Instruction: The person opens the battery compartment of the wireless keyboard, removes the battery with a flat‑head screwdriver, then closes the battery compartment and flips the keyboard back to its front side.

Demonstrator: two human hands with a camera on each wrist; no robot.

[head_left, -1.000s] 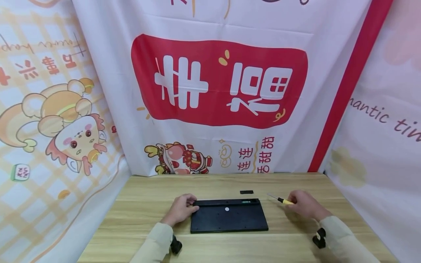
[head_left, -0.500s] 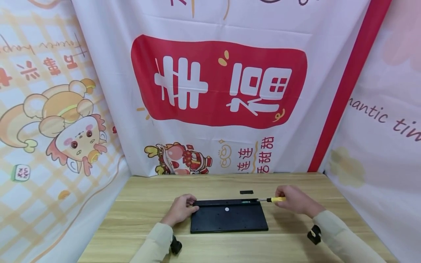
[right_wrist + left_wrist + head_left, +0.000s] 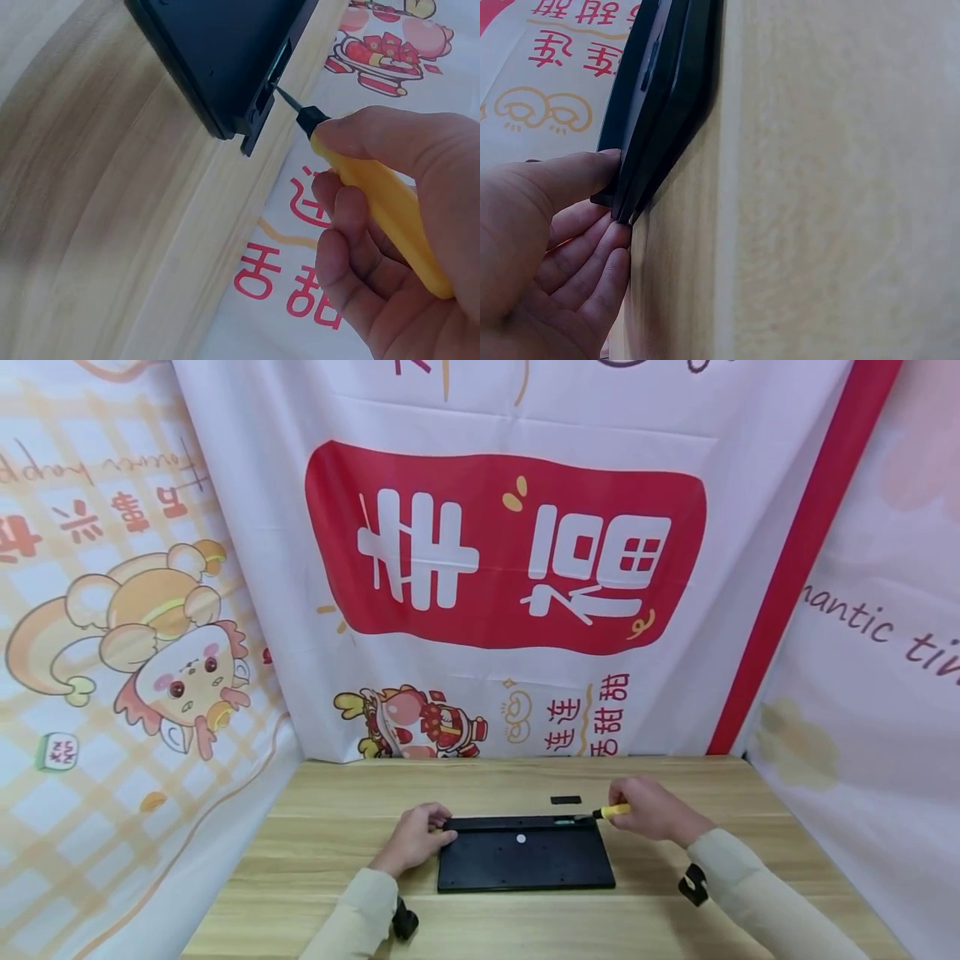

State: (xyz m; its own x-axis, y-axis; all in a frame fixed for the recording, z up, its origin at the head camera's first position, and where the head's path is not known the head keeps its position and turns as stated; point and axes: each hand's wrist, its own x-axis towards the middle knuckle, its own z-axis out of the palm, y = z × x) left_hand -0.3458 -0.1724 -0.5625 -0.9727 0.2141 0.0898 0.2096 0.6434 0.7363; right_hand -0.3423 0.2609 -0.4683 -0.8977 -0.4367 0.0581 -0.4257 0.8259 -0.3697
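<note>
While the keyboard (image 3: 528, 862) is lying between the hands, its long axis running from the left hand (image 3: 415, 837) toward the right hand (image 3: 652, 810), its slot (image 3: 282, 63) is sitting at the end nearer the right hand, just to that hand's left and a little closer to the person. The slot's long axis is following the keyboard's far edge, and a green thing (image 3: 564, 822) is showing inside it, too small to identify. From the right hand the screwdriver (image 3: 382, 199) is pointing left and slightly back, so its shaft is lying roughly along the slot, its tip reaching the opening; whether it is touching anything within, I cannot tell. The right hand is gripping the yellow handle, thumb along it and fingers curled about it. At the opposite end, the left hand is pinching the keyboard's far left corner, thumb on one face and fingers against the edge. Left of the right hand and slightly farther off, the cover (image 3: 566, 800) is resting beyond the keyboard, apart from it, on the table (image 3: 337, 789).
</note>
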